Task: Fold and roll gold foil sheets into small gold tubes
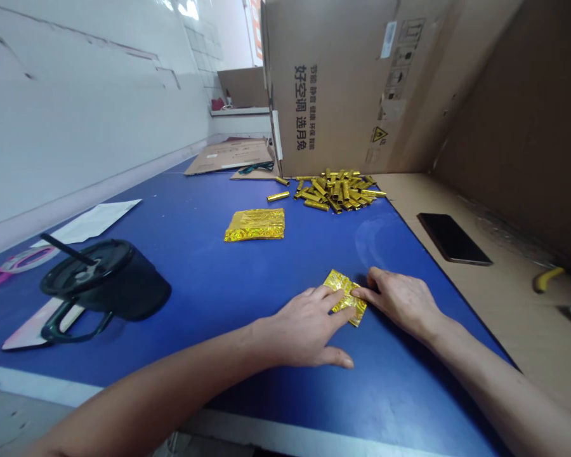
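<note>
A small gold foil sheet (360, 306) lies on the blue table, with a crease or fold across it. My left hand (311, 325) rests palm down with fingers spread, two fingertips pressing on the sheet and the thumb out on the table. From the right, my right hand (402, 298) touches the sheet's upper right edge with its extended index finger; the other fingers are curled under and partly hidden. Farther back lies a flat stack of gold foil sheets (255, 225). Behind it, a pile of small gold rolled tubes (340, 190) sits against the cardboard.
A dark lidded mug with a straw (124, 279) stands at left, near tape rolls (28, 259) and white paper (92, 221). A large cardboard box (342, 89) rises at the back. On cardboard at right lie a phone (453, 238) and a banana (547, 279).
</note>
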Tool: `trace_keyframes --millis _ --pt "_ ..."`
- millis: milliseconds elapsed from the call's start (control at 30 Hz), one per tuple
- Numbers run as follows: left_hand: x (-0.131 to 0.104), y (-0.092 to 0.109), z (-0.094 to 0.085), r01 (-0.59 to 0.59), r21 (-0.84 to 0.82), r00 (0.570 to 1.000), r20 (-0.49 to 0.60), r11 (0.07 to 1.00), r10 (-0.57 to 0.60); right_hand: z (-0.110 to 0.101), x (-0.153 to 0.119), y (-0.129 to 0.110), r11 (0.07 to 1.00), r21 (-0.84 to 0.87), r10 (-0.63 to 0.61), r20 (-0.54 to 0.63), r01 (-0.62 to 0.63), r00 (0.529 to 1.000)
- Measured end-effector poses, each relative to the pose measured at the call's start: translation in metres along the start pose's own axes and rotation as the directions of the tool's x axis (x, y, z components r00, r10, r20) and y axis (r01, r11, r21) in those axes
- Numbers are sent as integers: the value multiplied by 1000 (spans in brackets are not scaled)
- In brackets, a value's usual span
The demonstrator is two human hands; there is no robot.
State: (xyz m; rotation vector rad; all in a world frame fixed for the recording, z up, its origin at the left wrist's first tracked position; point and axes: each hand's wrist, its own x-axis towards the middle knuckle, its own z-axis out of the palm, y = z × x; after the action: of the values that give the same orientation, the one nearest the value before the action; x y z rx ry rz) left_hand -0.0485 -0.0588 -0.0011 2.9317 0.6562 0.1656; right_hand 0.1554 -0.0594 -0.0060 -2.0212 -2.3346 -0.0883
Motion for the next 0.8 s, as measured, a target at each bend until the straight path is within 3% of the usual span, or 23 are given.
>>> trace_keyframes --millis 633,800 --pt "2 -3 -3 -37 2 999 3 999 37 2 0 -8 994 -60 88 -30 -90 996" --pt "2 -1 -2 -16 4 1000 11 1000 16 3 0 -1 996 28 86 -84 -84 993"
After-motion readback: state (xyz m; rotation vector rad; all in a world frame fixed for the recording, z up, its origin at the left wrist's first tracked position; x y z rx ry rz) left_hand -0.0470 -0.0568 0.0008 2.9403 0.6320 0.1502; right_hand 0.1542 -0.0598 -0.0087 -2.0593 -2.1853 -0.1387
